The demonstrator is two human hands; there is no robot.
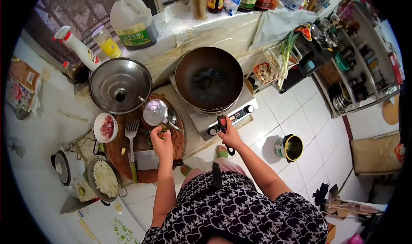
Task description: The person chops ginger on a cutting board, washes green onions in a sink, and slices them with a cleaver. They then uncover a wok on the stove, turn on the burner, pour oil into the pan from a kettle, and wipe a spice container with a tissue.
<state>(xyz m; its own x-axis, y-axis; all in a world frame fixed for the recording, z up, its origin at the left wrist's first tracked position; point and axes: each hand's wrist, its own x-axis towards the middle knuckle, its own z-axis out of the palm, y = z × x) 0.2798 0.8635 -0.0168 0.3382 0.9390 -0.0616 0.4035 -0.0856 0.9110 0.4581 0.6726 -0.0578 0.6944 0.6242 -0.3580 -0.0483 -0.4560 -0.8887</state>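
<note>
My right hand is wrapped around the black and red handle of the wok. The wok sits on the induction cooker, with a shiny dark patch at its bottom. Over the cutting board, my left hand has its fingertips pinched together around something small and greenish that I cannot make out. Just beyond those fingers stands a lidded metal pot with a spout. A cleaver and a slotted spatula lie on the board, near a small yellowish piece.
Left of the board are a bowl of raw meat and a pan of pale cut vegetables. A large metal lid rests behind. Bottles, including a big jug, line the ledge. A bucket stands on the floor.
</note>
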